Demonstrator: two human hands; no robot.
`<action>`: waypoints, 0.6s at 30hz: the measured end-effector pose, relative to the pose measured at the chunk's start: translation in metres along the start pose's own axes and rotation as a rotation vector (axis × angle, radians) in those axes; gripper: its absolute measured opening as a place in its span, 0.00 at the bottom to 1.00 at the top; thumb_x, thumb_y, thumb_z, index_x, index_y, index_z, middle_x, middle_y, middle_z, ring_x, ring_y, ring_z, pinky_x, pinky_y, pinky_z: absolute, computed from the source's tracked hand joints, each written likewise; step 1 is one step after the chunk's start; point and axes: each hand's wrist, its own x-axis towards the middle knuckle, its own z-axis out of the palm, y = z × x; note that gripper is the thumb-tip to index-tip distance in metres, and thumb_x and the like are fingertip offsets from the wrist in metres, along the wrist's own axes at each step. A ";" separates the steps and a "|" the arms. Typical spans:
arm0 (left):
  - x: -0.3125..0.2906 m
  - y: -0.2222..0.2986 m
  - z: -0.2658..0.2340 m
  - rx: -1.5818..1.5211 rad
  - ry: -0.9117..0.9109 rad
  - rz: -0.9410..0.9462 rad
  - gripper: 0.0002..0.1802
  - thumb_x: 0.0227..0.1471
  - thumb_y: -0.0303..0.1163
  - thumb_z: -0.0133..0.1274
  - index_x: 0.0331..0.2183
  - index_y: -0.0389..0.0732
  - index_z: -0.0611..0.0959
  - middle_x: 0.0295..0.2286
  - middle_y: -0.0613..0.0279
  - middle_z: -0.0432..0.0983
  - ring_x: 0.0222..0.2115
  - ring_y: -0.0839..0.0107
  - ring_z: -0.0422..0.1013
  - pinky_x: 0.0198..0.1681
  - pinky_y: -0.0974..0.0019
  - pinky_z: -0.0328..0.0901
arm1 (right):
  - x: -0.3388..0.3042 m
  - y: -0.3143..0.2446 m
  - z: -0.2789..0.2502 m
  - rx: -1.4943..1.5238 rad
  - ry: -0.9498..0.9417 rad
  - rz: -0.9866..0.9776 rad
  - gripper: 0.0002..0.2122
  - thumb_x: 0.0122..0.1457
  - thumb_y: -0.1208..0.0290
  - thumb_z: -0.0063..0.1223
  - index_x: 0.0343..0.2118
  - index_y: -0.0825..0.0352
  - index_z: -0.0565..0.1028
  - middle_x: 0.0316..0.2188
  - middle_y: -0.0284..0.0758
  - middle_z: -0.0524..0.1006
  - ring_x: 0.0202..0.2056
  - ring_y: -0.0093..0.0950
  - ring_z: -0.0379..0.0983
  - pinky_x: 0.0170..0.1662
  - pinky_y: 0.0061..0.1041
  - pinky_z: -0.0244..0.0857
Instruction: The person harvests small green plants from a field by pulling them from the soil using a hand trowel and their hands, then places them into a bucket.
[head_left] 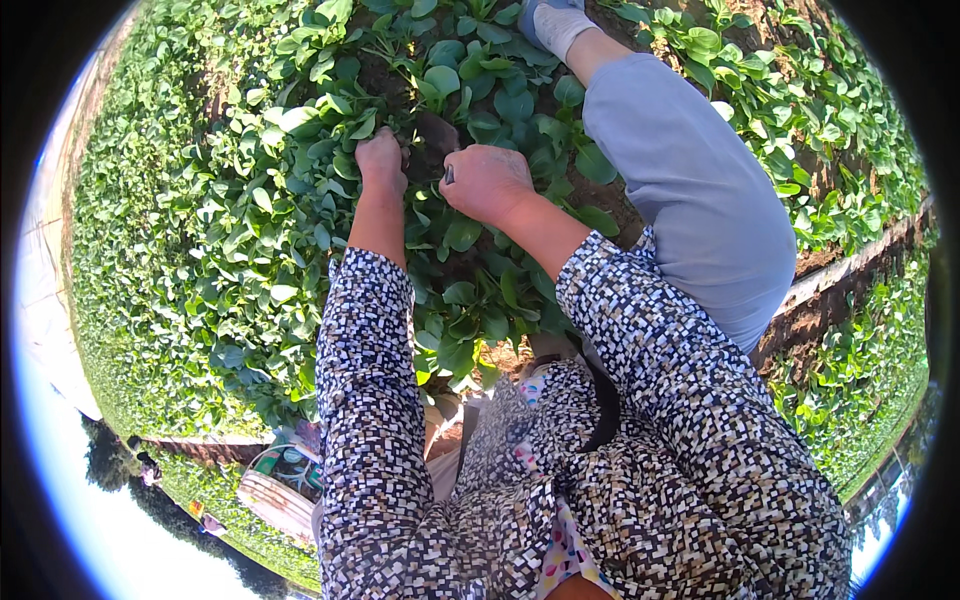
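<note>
My left hand [382, 160] reaches down among the leafy greens [440, 82], its fingers curled inward at the base of a plant and partly hidden by foliage. Beside it on the right, my right hand [488, 183] is closed in a fist round a hand tool. The short end of its handle pokes out by the thumb. A dark, flat, blade-like part [434, 138] shows between the two hands, low against the soil; its exact shape is hard to make out. Broad green leaves surround both hands.
My bent leg in grey trousers [690, 170] stands to the right, its shoe [535, 25] among plants. A round container [278, 492] with things in it sits at the lower left. A pale border strip [815, 285] and dark furrow run along the right. Dense greens spread left.
</note>
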 end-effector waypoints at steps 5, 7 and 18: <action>0.016 0.042 -0.005 0.393 -0.224 -0.087 0.37 0.46 0.40 0.52 0.57 0.40 0.62 0.53 0.43 0.64 0.53 0.47 0.63 0.55 0.54 0.60 | 0.007 -0.005 0.004 0.112 0.056 0.045 0.11 0.49 0.61 0.50 0.23 0.63 0.78 0.26 0.40 0.78 0.32 0.41 0.75 0.36 0.39 0.68; 0.005 0.094 -0.008 0.110 -0.021 -0.295 0.34 0.47 0.38 0.51 0.57 0.42 0.63 0.54 0.44 0.63 0.54 0.47 0.62 0.55 0.53 0.59 | 0.009 0.006 0.008 0.101 0.082 0.068 0.11 0.49 0.62 0.49 0.22 0.63 0.78 0.25 0.40 0.78 0.31 0.41 0.75 0.36 0.39 0.68; 0.017 0.076 -0.012 0.135 -0.035 -0.292 0.22 0.47 0.32 0.52 0.46 0.37 0.73 0.41 0.43 0.74 0.44 0.45 0.71 0.44 0.50 0.66 | 0.029 0.008 0.020 0.150 -0.003 0.074 0.10 0.48 0.62 0.49 0.26 0.61 0.79 0.28 0.39 0.79 0.34 0.41 0.75 0.38 0.38 0.68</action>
